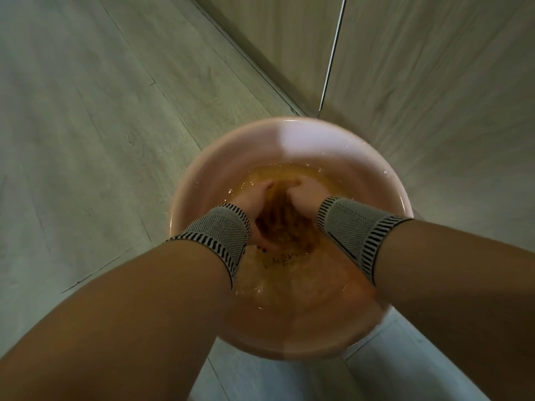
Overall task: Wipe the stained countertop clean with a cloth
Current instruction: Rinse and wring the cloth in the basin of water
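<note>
Both hands grip the sodden brown cloth [285, 224] between them: left hand [254, 206] and right hand [304, 195] curl round it, low in the round pink plastic basin [289, 140] of amber water. Wringing hard could slop dirty water over the near rim (it looks fairly full). Beyond, pale wood-grain floor [101, 111] lies open leftward; the cabinet doors [434, 82] stand close behind.

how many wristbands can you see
2. One wristband is on the left wrist, the other wristband on the right wrist, both above the basin where the hands hold the cloth. None seems hidden.
</note>
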{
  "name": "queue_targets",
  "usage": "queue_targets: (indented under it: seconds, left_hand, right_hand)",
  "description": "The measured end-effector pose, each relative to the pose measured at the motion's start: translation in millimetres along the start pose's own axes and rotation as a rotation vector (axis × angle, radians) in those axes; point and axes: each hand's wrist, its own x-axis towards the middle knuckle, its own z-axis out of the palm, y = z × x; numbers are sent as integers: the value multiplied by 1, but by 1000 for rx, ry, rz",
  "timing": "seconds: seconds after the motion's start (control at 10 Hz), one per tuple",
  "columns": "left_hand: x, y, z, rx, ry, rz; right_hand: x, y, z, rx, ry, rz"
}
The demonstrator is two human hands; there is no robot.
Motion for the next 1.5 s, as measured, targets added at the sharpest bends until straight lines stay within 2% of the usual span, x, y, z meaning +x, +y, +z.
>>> queue_targets:
  seconds: [0.1,0.2,0.3,0.4,0.5,0.6,0.7,0.8,0.9,1.0,1.1,1.2,1.3,1.5]
  left_hand:
    - [-3,4,-6,-150,-140,-55]
    - [-2,9,-6,-303,-213,-99]
    - [-11,10,-5,-257,-193,-63]
    - [-11,8,-1,-172,-147,-54]
    - [-3,3,-3,23,8,-8]
    - [9,-4,-1,265,104,108]
    - [10,-5,-1,391,137,111]
    - [14,-6,-5,485,138,105]
    - [16,-10,-5,406,106,85]
    - [11,-10,-1,133,29,-11]
    - [2,-3,-2,-97,-136,-74]
    - [7,3,-9,-368,-155,-133]
    - [-2,9,-5,-433,-188,-120]
    - [-14,8,11,-183,-163,27]
  right_hand:
    - [-6,-20,-3,341,-21,-75]
    - [-13,-29,3,511,-13,-76]
    - [-14,-31,10,456,32,-144]
    - [-13,-25,11,357,87,-187]
    - [-7,-15,16,247,118,-193]
    - [3,-2,16,91,149,-104]
    - [11,15,13,-84,85,42]
    - [18,43,17,-360,-32,99]
    - [17,47,16,-648,89,16]
    - [18,20,2,-144,30,80]
    - [3,-6,-4,263,18,0]
    - [-6,-24,0,492,5,-25]
    - [-10,-32,9,432,51,-131]
    - [-10,-25,10,381,85,-189]
